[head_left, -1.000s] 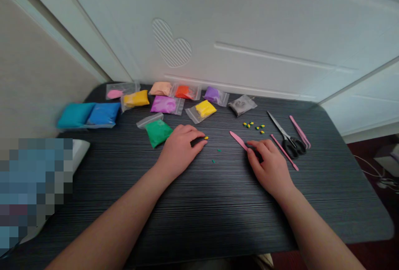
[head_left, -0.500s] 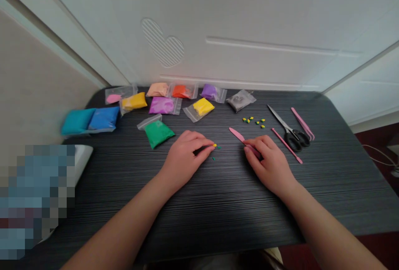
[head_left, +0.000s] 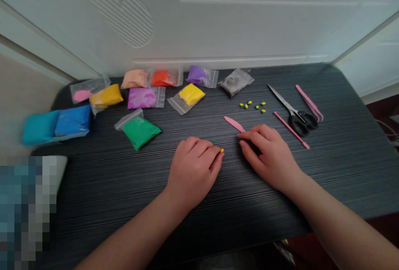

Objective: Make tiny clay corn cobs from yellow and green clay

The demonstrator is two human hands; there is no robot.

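My left hand (head_left: 195,168) pinches a tiny yellow clay piece (head_left: 222,150) between thumb and forefinger, low over the dark table. Just beyond those fingertips lies a small green clay sliver (head_left: 214,141). My right hand (head_left: 269,153) rests near the pink modelling knife (head_left: 234,123), its thumb and forefinger apart and nothing visible between them. The knife's blade points up and left, and its handle end is hidden behind the hand. Several little yellow-and-green clay pieces (head_left: 257,107) lie beyond the right hand.
Bags of coloured clay line the back and left, among them a green bag (head_left: 141,131), a yellow bag (head_left: 192,93) and a blue bag (head_left: 73,121). Right of the clay pieces lie scissors (head_left: 293,112), a pink stick tool (head_left: 291,130) and pink tweezers (head_left: 309,101).
The view has shifted. My left hand has moved towards the right hand, still pinching the yellow piece. My right hand's fingers have come off the knife, which now lies on the table.
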